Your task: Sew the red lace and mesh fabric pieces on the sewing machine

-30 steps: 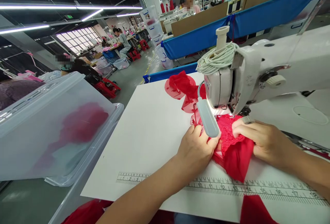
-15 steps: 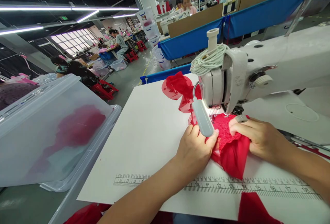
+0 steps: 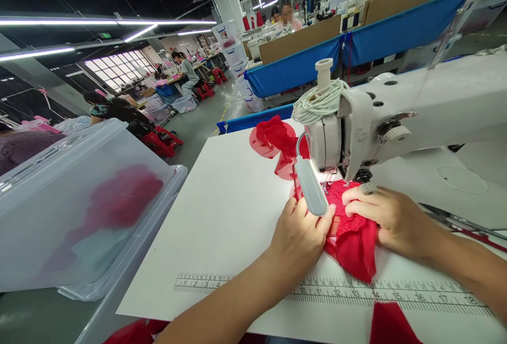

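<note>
A red lace garment piece (image 3: 352, 238) lies on the white sewing table (image 3: 233, 207) under the head of a white sewing machine (image 3: 396, 117). My left hand (image 3: 299, 236) rests on its left edge, fingers curled and pressed onto the cloth beside the grey lamp arm (image 3: 311, 185). My right hand (image 3: 386, 217) lies flat on the lace just right of the needle, fingers stretched toward the presser foot. Sewn red fabric (image 3: 277, 141) trails out behind the machine.
A clear plastic bin (image 3: 75, 207) with red cloth inside stands at the left of the table. A printed ruler (image 3: 356, 291) runs along the table's front edge. More red cloth (image 3: 390, 325) hangs at that edge. Other people sit at workstations in the background.
The red lace has fed a little further under the machine head, and my right hand's fingers have slid left toward the needle. My left hand stays on the cloth's left edge.
</note>
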The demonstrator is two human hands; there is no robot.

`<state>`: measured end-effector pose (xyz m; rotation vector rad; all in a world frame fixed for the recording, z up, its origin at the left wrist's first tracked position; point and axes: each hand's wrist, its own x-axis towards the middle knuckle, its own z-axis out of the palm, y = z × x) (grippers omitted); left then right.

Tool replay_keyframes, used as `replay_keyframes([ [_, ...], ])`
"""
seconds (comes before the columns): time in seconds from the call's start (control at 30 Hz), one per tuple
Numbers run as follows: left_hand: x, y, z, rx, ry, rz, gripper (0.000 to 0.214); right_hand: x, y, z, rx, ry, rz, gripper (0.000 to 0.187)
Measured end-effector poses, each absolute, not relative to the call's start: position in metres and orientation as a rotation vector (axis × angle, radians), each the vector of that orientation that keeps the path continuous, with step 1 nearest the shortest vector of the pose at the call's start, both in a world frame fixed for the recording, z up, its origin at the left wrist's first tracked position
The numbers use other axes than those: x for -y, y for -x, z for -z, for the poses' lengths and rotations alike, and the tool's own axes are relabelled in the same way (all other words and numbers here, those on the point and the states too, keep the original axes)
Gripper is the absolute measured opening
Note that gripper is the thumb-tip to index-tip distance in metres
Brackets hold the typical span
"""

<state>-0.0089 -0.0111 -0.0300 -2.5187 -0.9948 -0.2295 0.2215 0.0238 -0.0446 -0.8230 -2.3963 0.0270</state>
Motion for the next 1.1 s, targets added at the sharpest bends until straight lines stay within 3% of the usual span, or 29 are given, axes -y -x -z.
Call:
replay_keyframes([
  [0.5, 0.013, 0.007, 0.032, 0.940, 2.431, 0.449, 0.031, -0.025, -0.224, 0.052, 2.412, 0.776, -0.110, 0.040],
  [0.8, 0.014, 0.006, 0.023, 0.988, 2.501, 0.343, 0.027, -0.023, -0.225, 0.046, 2.463, 0.787, -0.177, 0.042],
  [1.1, 0.013, 0.007, 0.022, 0.930, 2.425, 0.459, 0.028, -0.023, -0.224, 0.053, 2.400, 0.786, -0.176, 0.027],
])
